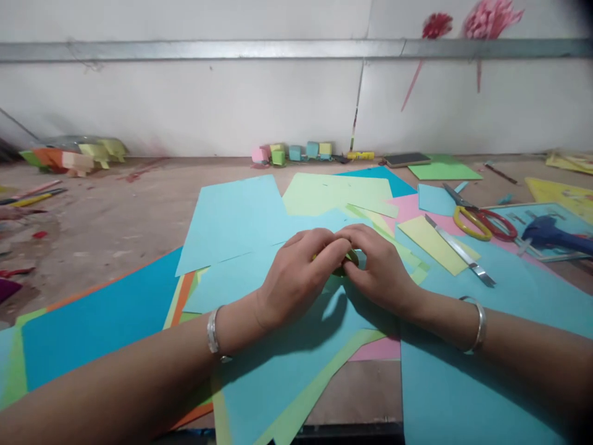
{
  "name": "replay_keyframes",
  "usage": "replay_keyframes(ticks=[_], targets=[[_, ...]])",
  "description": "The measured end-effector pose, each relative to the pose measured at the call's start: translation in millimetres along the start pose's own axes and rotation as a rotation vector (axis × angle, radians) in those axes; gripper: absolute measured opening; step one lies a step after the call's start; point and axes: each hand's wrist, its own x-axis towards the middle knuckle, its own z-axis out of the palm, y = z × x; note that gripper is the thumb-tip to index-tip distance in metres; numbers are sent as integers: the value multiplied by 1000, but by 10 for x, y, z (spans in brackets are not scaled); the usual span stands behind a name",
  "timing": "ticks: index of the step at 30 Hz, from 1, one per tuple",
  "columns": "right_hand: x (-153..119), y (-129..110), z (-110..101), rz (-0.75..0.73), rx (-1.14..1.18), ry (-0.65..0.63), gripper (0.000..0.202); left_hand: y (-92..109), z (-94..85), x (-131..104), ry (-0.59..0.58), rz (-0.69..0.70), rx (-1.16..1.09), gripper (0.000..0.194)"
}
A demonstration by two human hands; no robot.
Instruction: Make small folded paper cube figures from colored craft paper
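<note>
My left hand (301, 269) and my right hand (377, 266) meet at the middle of the view, thumbs and fingers pinched together. Between them is a small yellow-green paper piece (351, 258), mostly hidden by the fingers. Its exact shape cannot be made out. Both hands hover just above light blue paper sheets (278, 377), casting a shadow on them. A bracelet circles each wrist.
To the right lie scissors (479, 217) with yellow and red handles, a metal craft knife (461, 252) on a yellow paper strip (417, 238), and a blue glue gun (553, 236). Small paper blocks (295, 153) line the wall. A dark blue sheet (102, 315) lies left.
</note>
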Motion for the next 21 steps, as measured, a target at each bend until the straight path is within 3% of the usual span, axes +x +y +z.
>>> replay_keyframes(ticks=[7, 14, 17, 21], targets=[[11, -9, 12, 43, 47, -4, 27, 15, 8, -7, -46, -27, -4, 9], [12, 4, -1, 108, 142, -36, 27, 14, -13, 2, -210, -58, -4, 26], [21, 18, -14, 193, 196, -46, 25, 45, -42, 11, -221, -15, 12, 30], [40, 47, -36, 286, 194, -23, 29, 111, -107, -4, -304, -62, 106, 18]])
